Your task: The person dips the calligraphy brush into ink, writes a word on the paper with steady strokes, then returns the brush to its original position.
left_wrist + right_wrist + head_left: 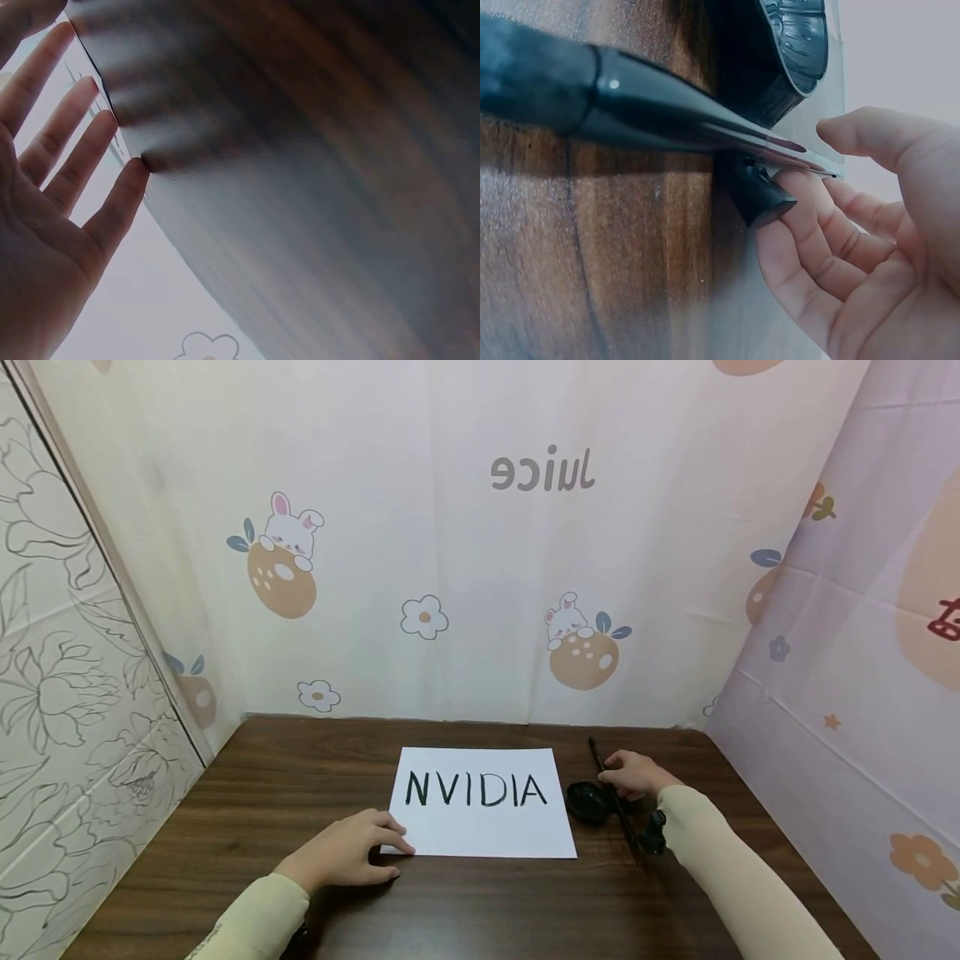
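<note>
In the head view, a sheet of white paper (487,839) with "NVIDIA" in black strokes lies on the table. My left hand (345,849) rests at its lower left corner, fingers spread and fingertips on the edge; the left wrist view shows these fingers (120,202) extended. Right of the paper, my right hand (636,774) is around a black writing brush (626,827) beside a black dish (587,802). Seen from the right wrist, the brush (667,105) lies over a small flared black support (765,199). Its thumb (855,135) stands apart from the shaft; the curled fingers lie under it.
A dark wood-grain table (480,910) spans the work area. Behind it hangs a pale printed curtain (360,527), and another printed sheet (862,735) borders the right side. A floral panel (67,693) stands along the left.
</note>
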### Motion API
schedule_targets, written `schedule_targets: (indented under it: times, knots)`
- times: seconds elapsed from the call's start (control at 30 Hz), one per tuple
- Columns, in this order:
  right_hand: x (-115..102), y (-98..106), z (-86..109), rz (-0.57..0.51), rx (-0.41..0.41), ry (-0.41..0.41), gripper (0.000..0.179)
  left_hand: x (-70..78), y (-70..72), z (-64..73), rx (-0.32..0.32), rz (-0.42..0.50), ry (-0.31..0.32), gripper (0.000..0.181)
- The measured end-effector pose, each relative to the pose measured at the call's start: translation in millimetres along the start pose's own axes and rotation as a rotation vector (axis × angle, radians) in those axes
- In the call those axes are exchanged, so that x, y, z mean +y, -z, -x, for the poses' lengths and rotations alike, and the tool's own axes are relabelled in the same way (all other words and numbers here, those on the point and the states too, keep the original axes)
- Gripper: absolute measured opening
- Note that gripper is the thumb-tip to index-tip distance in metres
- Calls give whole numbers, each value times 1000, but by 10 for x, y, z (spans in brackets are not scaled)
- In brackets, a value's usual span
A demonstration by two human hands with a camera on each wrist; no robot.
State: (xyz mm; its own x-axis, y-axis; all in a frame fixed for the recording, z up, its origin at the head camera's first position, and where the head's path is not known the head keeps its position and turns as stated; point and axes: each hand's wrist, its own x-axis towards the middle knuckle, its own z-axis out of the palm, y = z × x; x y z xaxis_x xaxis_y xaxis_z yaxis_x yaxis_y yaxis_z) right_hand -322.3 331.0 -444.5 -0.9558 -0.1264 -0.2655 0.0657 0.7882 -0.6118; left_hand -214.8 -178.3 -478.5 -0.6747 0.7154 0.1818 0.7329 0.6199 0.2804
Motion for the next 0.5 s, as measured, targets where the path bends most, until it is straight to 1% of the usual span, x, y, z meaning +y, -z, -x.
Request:
schedule_targets:
  times: [0.13, 0.33, 0.5]
  knots:
    - [-20, 20, 20, 12, 14, 6, 46, 8, 9, -9, 8, -2, -12, 23]
    - [-59, 51, 64, 3, 41, 24, 43, 10, 4, -9, -5, 1, 7, 23]
    - [-57, 64, 93, 3, 56, 46, 42, 12, 7, -5, 5, -3, -8, 23]
